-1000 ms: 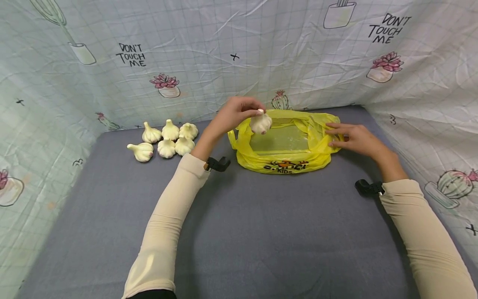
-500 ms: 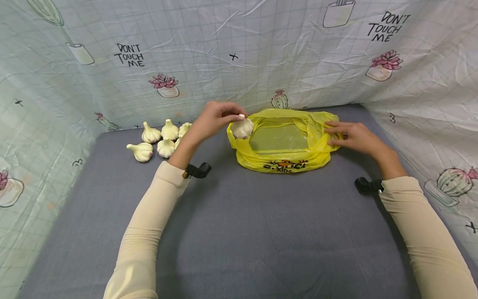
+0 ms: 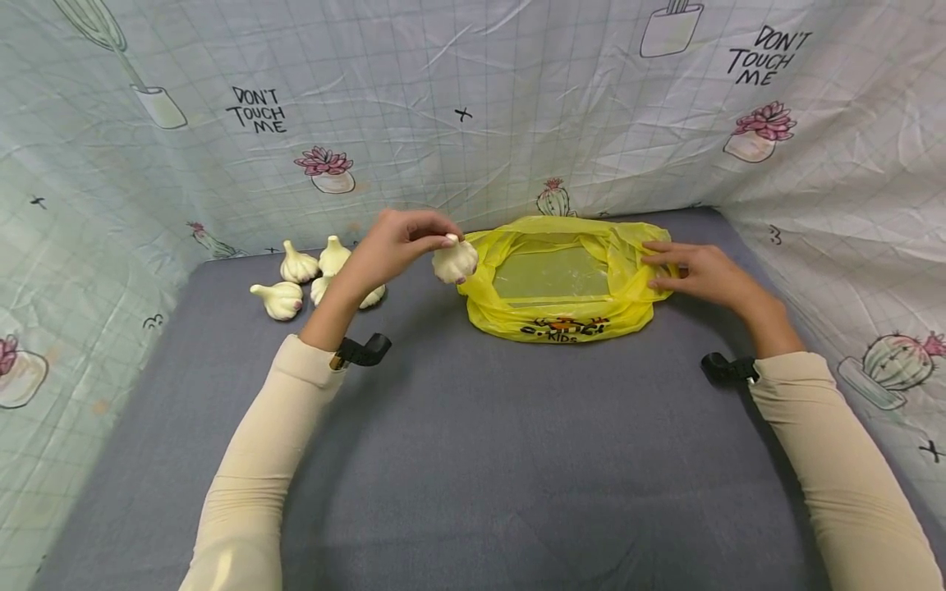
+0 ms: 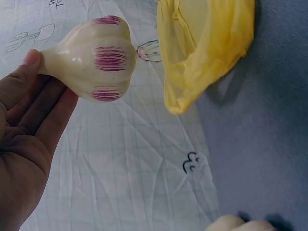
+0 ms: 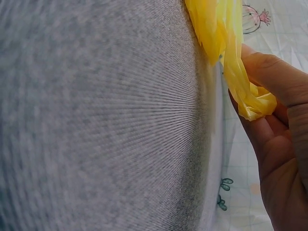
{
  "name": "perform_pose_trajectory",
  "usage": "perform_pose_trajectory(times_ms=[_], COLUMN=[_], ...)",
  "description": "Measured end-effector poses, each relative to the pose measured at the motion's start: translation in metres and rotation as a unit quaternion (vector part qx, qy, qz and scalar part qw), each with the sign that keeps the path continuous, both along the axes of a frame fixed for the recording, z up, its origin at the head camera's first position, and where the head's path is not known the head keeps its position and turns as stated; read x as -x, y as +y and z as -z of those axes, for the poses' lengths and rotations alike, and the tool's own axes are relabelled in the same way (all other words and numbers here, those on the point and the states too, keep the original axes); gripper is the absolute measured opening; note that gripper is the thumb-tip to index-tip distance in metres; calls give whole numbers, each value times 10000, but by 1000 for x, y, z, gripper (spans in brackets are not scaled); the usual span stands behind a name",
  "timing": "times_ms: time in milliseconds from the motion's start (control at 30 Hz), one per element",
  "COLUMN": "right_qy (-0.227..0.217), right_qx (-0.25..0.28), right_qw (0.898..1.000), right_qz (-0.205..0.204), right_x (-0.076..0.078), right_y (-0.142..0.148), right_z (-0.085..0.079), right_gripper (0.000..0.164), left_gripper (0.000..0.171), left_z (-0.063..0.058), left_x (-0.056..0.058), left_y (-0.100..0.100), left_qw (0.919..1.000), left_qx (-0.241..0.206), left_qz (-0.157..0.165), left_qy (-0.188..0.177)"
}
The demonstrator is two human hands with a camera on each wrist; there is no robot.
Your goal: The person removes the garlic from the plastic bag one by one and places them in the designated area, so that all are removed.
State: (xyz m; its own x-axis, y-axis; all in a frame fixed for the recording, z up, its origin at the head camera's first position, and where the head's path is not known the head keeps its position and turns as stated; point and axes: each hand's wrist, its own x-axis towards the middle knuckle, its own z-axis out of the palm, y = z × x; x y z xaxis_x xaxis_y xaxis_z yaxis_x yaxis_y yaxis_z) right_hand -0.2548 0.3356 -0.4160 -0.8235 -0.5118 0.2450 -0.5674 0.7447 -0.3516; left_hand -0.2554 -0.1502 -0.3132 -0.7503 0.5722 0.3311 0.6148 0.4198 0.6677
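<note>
My left hand (image 3: 395,250) pinches a garlic bulb (image 3: 455,261) by its stem, in the air at the left rim of a yellow plastic bag (image 3: 562,320). Up close in the left wrist view, the bulb (image 4: 103,60) is cream with purple streaks. The bag stands with its mouth wide, and a flat, pale bottom shows inside. At its right rim my right hand (image 3: 705,271) holds the plastic between thumb and fingers; the right wrist view shows a bunched bag edge (image 5: 252,98) there. Behind my left forearm lie more garlic bulbs (image 3: 299,264), partly hidden.
A grey cloth (image 3: 532,460) covers the table. Behind and at both sides hangs a pale printed curtain (image 3: 414,107), close to the bag's back. Black wrist cameras (image 3: 362,350) sit on both wrists.
My left hand has moved left with the garlic bulb, from over the bag's mouth to its left rim. The forearm now covers more of the lying bulbs. My right hand stays put.
</note>
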Motion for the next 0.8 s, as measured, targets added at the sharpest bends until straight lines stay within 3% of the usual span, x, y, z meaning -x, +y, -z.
perform_pose_trajectory(times_ms=[800], right_qy=[45], right_qx=[-33], right_qw=[10000], right_qz=[9], right_x=[-2], right_y=[-1], right_z=[-2], right_gripper=[40], left_gripper=[15], left_z=[3], left_x=[-27], left_y=[-69], left_qw=[9977], left_qx=[192], left_qz=[-566], left_qy=[329])
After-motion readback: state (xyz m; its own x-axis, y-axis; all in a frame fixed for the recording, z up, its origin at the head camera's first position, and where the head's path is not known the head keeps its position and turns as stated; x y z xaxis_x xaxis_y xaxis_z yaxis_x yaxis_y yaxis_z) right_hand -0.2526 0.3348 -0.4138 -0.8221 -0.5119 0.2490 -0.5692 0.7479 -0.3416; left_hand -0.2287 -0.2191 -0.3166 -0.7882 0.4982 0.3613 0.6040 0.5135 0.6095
